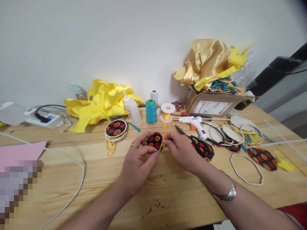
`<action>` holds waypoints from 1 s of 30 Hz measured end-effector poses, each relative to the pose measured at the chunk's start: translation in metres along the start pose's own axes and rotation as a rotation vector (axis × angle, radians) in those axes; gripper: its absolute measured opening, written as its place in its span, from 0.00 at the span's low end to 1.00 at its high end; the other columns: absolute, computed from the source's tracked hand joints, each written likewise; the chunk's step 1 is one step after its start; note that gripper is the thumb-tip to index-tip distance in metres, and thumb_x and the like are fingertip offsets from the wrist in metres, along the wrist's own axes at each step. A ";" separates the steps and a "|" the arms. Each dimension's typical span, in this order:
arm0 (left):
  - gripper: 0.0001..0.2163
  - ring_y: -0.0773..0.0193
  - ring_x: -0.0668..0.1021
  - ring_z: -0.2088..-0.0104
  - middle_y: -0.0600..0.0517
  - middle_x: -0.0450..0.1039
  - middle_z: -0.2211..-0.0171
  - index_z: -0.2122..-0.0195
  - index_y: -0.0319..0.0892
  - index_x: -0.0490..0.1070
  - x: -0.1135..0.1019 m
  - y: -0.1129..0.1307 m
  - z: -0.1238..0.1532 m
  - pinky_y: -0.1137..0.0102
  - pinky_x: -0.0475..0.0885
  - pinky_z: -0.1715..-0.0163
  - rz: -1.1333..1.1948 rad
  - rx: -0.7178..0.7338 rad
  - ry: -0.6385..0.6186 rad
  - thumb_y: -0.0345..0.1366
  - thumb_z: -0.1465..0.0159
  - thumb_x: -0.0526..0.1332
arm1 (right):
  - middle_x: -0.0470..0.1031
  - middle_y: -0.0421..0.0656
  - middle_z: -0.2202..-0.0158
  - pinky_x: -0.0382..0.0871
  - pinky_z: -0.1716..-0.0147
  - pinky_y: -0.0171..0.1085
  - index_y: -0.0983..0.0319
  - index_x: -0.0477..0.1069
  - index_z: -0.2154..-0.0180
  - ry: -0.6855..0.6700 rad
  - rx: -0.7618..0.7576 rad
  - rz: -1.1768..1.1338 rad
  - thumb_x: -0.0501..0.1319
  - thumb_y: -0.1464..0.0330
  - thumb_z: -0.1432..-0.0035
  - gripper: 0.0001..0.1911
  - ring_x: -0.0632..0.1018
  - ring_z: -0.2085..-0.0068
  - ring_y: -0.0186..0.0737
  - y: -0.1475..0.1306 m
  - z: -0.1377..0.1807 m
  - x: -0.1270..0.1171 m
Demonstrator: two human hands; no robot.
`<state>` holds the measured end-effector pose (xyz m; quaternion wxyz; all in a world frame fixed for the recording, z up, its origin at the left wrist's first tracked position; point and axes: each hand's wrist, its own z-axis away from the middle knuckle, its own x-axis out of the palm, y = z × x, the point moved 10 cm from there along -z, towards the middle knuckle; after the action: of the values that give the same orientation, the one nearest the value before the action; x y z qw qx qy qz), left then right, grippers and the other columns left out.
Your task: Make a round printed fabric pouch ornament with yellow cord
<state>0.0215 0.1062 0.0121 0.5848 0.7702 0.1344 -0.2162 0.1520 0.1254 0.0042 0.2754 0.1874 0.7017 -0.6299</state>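
Observation:
My left hand (141,155) is closed around a small dark patterned fabric disc (154,140), with the thumb and a finger pinching at its lower edge. My right hand (179,148) pinches a yellow cord (164,129) beside the disc's right edge. That cord runs up to a white spool (168,108) standing behind the hands. Close to the right wrist lie black-handled scissors (200,148) on another patterned fabric piece (209,150). Farther left, a stack of round patterned pieces (116,128) has yellow cord loops hanging from it.
Behind stand a teal thread cone (151,111), a translucent bottle (133,111) and yellow satin (100,102). A white glue gun (194,123), wooden frames (247,169) and a cardboard box (208,102) of fabric are to the right. A white cable (82,172) crosses the left side.

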 end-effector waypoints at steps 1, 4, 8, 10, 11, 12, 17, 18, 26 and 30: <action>0.05 0.57 0.68 0.50 0.49 0.62 0.47 0.73 0.44 0.75 0.002 0.002 0.001 0.62 0.61 0.49 -0.015 0.029 -0.009 0.33 0.44 0.60 | 0.63 0.36 0.79 0.54 0.75 0.32 0.62 0.61 0.77 -0.008 0.006 -0.048 0.53 0.72 0.45 0.08 0.64 0.75 0.31 0.001 0.000 0.001; 0.04 0.56 0.65 0.47 0.49 0.58 0.44 0.72 0.44 0.75 0.007 0.005 0.005 0.62 0.59 0.46 -0.018 0.081 -0.031 0.32 0.44 0.60 | 0.60 0.34 0.82 0.54 0.76 0.31 0.62 0.61 0.77 -0.063 0.047 -0.251 0.53 0.70 0.45 0.08 0.62 0.78 0.30 0.005 0.000 0.010; 0.04 0.57 0.67 0.48 0.48 0.57 0.43 0.72 0.43 0.74 0.013 0.003 0.006 0.62 0.61 0.47 0.061 0.088 -0.064 0.30 0.44 0.60 | 0.59 0.33 0.82 0.54 0.79 0.31 0.62 0.60 0.76 -0.160 0.133 -0.570 0.55 0.68 0.47 0.08 0.60 0.81 0.28 0.005 0.004 0.025; 0.05 0.58 0.70 0.50 0.48 0.57 0.44 0.73 0.43 0.74 0.015 0.001 0.006 0.62 0.63 0.48 0.099 0.073 -0.078 0.30 0.44 0.59 | 0.62 0.34 0.80 0.52 0.81 0.30 0.62 0.60 0.75 -0.207 0.185 -0.705 0.55 0.67 0.48 0.07 0.59 0.81 0.27 0.003 0.007 0.032; 0.05 0.58 0.71 0.51 0.47 0.58 0.44 0.73 0.43 0.74 0.016 0.001 0.006 0.62 0.64 0.49 0.111 0.064 -0.089 0.30 0.43 0.59 | 0.63 0.35 0.80 0.51 0.81 0.30 0.62 0.60 0.75 -0.226 0.202 -0.743 0.55 0.67 0.48 0.07 0.58 0.81 0.26 0.002 0.008 0.035; 0.05 0.58 0.71 0.52 0.47 0.59 0.45 0.73 0.43 0.74 0.017 0.001 0.006 0.62 0.64 0.49 0.116 0.055 -0.103 0.30 0.43 0.59 | 0.64 0.35 0.79 0.50 0.82 0.30 0.62 0.59 0.75 -0.239 0.208 -0.758 0.55 0.66 0.48 0.08 0.58 0.81 0.26 0.000 0.009 0.036; 0.04 0.55 0.67 0.47 0.45 0.66 0.50 0.75 0.42 0.71 0.016 0.002 0.007 0.62 0.61 0.48 0.190 -0.035 -0.137 0.30 0.44 0.59 | 0.61 0.34 0.81 0.54 0.80 0.30 0.62 0.60 0.76 -0.204 0.131 -0.600 0.54 0.67 0.47 0.07 0.60 0.80 0.27 0.001 0.007 0.030; 0.04 0.54 0.67 0.47 0.44 0.67 0.51 0.75 0.41 0.69 0.016 -0.001 0.007 0.62 0.61 0.48 0.247 -0.087 -0.138 0.30 0.44 0.59 | 0.61 0.34 0.81 0.54 0.80 0.30 0.61 0.60 0.76 -0.185 0.113 -0.555 0.54 0.68 0.47 0.07 0.61 0.80 0.28 0.002 0.006 0.028; 0.11 0.62 0.75 0.62 0.49 0.73 0.62 0.60 0.41 0.68 0.034 -0.019 0.011 0.68 0.69 0.61 0.598 -0.324 -0.209 0.32 0.45 0.61 | 0.62 0.35 0.80 0.56 0.76 0.30 0.62 0.64 0.77 -0.115 0.048 -0.268 0.55 0.71 0.47 0.07 0.63 0.76 0.30 -0.003 0.006 0.019; 0.09 0.63 0.75 0.63 0.51 0.75 0.64 0.61 0.42 0.71 0.032 -0.017 0.009 0.70 0.68 0.62 0.494 -0.330 -0.226 0.34 0.43 0.59 | 0.63 0.36 0.79 0.56 0.74 0.31 0.62 0.65 0.76 -0.112 0.004 -0.193 0.56 0.71 0.47 0.07 0.64 0.75 0.31 -0.008 0.006 0.016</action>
<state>0.0400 0.1009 -0.0199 0.7479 0.6454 -0.0893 -0.1270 0.1353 0.1175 -0.0002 0.2519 0.0842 0.6986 -0.6644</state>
